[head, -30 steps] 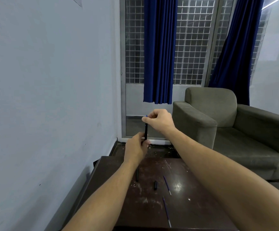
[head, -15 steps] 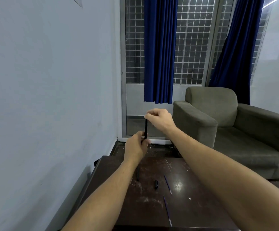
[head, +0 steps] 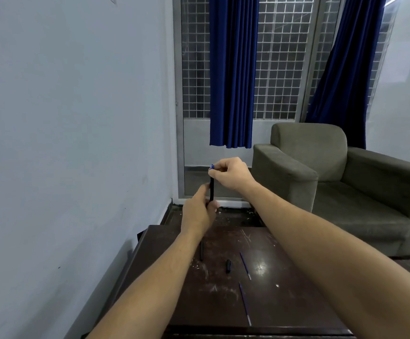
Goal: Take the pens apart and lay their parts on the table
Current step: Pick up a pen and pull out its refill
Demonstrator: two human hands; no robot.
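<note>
A black pen [head: 211, 189] stands upright in the air above the far edge of the dark wooden table [head: 284, 302]. My left hand [head: 199, 212] grips its lower end. My right hand [head: 231, 173] pinches its top, where a small blue tip shows. On the table lie a black barrel [head: 201, 250], partly hidden by my left forearm, a short black cap piece [head: 228, 266] and two thin blue refills [head: 245, 265] [head: 244, 304].
A grey wall runs along the left, close to the table's left edge. A grey-green armchair [head: 333, 182] stands at the right beyond the table. Blue curtains [head: 233, 69] hang over a gridded window at the back.
My right hand has shifted slightly at the pen's top, and the blue tip shows again above my fingers. The parts on the table have not moved.
</note>
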